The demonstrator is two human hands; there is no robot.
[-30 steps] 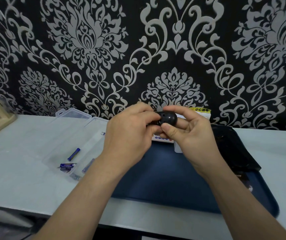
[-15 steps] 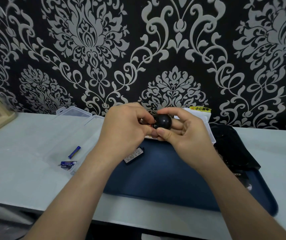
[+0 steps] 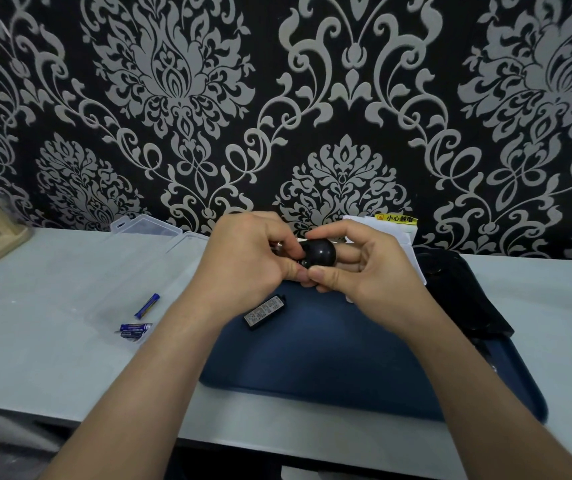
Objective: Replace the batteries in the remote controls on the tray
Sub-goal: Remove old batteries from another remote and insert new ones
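Over the tray [image 3: 329, 368], the right hand [image 3: 367, 282] pinches the black remote [image 3: 320, 252] by its rounded end to steady it while the left hand [image 3: 243, 268] curls round the other end, likely working the compartment. The loose cover [image 3: 264, 311] lies on the tray below.

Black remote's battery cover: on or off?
Probably off: a black labelled rectangular panel lies on the dark blue tray, apart from the rounded black remote gripped by left hand and right hand.
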